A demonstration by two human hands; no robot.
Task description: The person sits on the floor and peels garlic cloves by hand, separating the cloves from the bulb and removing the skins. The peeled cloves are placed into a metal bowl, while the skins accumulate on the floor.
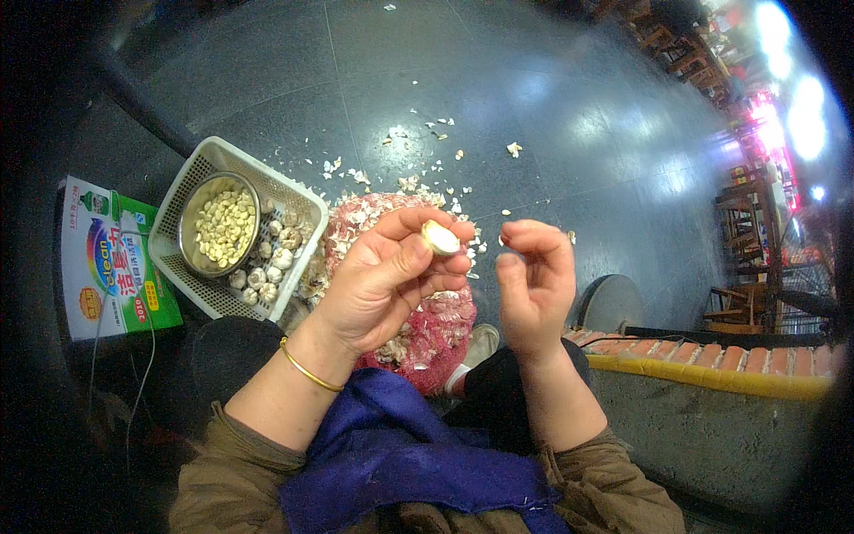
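Note:
My left hand [363,287] holds a pale garlic clove [442,239] between its thumb and fingers, above a red mesh sack [444,327] strewn with garlic skins. To its right, my right hand [539,294] is raised with thumb and forefinger slightly apart. A tiny white spot shows at its fingertips; I cannot tell whether that is a bit of skin or a fingernail. At the left, a light plastic basket [303,195] holds a round metal bowl [189,250] of peeled garlic cloves [225,227]. Several whole garlic bulbs [268,292] lie beside the bowl in the basket.
Loose garlic skins [360,177] litter the dark tiled floor [467,87] ahead. A printed carton [120,267] stands left of the basket. On the right runs a low brick-edged wall [707,394], with wooden stools [740,307] farther off.

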